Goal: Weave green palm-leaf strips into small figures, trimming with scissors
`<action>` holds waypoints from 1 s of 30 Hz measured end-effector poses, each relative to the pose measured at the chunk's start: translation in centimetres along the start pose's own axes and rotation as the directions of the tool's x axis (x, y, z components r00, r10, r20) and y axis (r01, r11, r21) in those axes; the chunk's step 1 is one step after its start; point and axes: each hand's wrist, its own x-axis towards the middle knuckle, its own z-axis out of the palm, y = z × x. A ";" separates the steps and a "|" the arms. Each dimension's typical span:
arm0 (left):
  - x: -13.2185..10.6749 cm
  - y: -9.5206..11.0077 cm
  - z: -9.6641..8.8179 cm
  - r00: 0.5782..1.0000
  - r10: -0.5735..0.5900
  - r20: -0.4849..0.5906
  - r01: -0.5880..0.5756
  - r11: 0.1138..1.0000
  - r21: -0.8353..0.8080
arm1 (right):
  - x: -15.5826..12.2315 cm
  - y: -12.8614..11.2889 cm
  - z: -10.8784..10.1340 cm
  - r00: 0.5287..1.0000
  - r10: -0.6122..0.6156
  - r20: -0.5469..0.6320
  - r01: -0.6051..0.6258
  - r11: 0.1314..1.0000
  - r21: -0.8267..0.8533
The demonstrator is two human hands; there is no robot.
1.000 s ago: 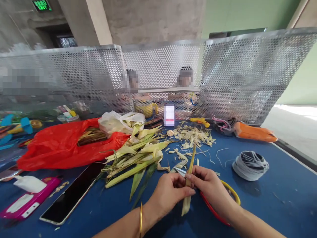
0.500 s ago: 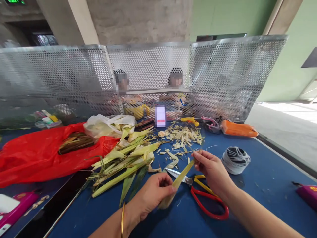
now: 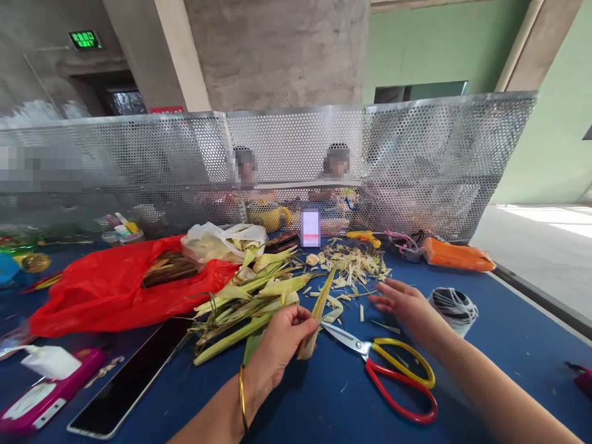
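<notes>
My left hand [image 3: 277, 347] is closed around the lower end of a pale yellow-green leaf strip [image 3: 319, 308] that stands tilted above the blue table [image 3: 324, 401]. My right hand [image 3: 407, 305] hovers to the right of the strip with its fingers stretched out and nothing in it. Scissors with red and yellow handles [image 3: 393, 370] lie on the table just below my right hand, blades pointing left toward the strip. A heap of green and yellow leaves [image 3: 250, 293] lies to the left of my left hand.
A red plastic bag [image 3: 115, 287] and a white bag [image 3: 222, 240] sit at left. Leaf trimmings [image 3: 351, 262], a coil of white string [image 3: 456, 308], an orange case [image 3: 456, 256], a phone [image 3: 124, 385] and a pink case [image 3: 37, 401] lie about. A perforated metal screen [image 3: 416, 160] stands behind, with people beyond it.
My right hand let go of the leaf strip and moved right with fingers spread. The scissors lie uncovered on the table. My left hand keeps hold of the strip.
</notes>
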 end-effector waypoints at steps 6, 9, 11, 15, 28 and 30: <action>-0.8 -0.6 1.4 0.999 -0.018 0.033 0.025 0.973 -0.229 | -4.3 0.9 5.0 0.929 -0.130 0.346 0.185 0.974 -0.129; -1.0 -1.2 2.0 0.998 -0.022 0.050 0.034 0.966 -0.258 | -6.4 2.0 7.3 0.890 -0.067 0.451 0.133 0.984 -0.116; -1.1 -1.4 2.1 0.996 -0.046 0.078 0.064 0.968 -0.242 | -6.7 2.6 7.8 0.900 -0.055 0.433 0.113 0.988 -0.109; -1.0 -1.5 1.9 0.994 -0.042 0.103 0.059 0.983 -0.173 | -6.0 2.5 6.9 0.928 -0.039 0.370 0.091 0.988 -0.123; -1.6 -0.5 1.8 0.989 0.005 0.147 -0.007 1.000 0.014 | -4.7 1.3 4.8 0.963 -0.215 0.161 0.253 0.928 -0.275; -2.4 -0.2 1.6 0.990 0.088 0.109 -0.102 0.986 0.132 | -4.6 0.6 4.1 0.942 -0.283 0.178 0.328 0.883 -0.336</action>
